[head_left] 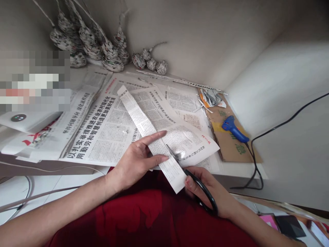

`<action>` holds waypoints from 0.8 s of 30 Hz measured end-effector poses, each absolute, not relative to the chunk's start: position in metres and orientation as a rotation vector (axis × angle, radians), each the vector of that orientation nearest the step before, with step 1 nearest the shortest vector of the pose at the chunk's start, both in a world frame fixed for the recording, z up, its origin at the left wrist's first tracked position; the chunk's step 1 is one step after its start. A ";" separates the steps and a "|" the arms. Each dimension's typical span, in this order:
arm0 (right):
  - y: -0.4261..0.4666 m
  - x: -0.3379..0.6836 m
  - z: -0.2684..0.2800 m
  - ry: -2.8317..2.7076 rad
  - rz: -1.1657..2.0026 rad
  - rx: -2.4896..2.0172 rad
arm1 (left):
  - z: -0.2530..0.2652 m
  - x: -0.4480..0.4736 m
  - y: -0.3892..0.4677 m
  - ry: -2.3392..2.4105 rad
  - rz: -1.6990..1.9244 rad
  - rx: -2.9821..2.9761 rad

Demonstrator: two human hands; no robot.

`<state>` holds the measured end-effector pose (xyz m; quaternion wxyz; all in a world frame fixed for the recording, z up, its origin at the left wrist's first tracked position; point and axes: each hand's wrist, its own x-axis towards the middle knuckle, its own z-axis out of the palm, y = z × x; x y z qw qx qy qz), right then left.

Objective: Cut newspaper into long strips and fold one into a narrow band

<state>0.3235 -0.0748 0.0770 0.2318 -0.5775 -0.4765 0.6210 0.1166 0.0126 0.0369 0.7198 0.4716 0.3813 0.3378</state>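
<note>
My left hand (138, 157) pinches a long newspaper strip (140, 118) between thumb and fingers. The strip runs diagonally across the table's front edge and is partly joined to a wider newspaper sheet (191, 145), which curls up at its right side. My right hand (205, 188) is closed around the black handles of a pair of scissors (203, 188). Their blades lie in the paper along the line between strip and sheet, just right of my left thumb. Under them, more newspaper sheets (95, 133) cover the white table.
Woven paper gourd shapes (111, 56) and small woven balls (161, 67) stand along the back wall. Thin paper rods (180, 80) lie before it. At right, a blue glue gun (235, 128) rests on cardboard (231, 151), its black cord (285, 121) trailing over the edge. A white device (31, 120) sits at left.
</note>
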 end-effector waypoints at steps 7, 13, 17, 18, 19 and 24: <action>-0.080 0.327 0.069 -1.263 1.759 -1.579 | 0.040 0.118 0.011 0.811 0.768 0.958; -0.084 0.331 0.068 -1.213 1.748 -1.606 | 0.043 0.116 0.026 0.837 0.786 0.792; -0.088 0.338 0.069 -1.263 1.747 -1.623 | 0.040 0.116 0.032 0.860 0.820 0.921; -0.090 0.341 0.068 -1.291 1.752 -1.607 | 0.039 0.116 0.032 0.875 0.850 0.987; -0.091 0.343 0.067 -1.316 1.767 -1.589 | 0.038 0.115 0.032 0.895 0.887 1.061; -0.099 0.356 0.059 -1.337 1.848 -1.508 | 0.038 0.112 0.032 0.939 0.953 1.298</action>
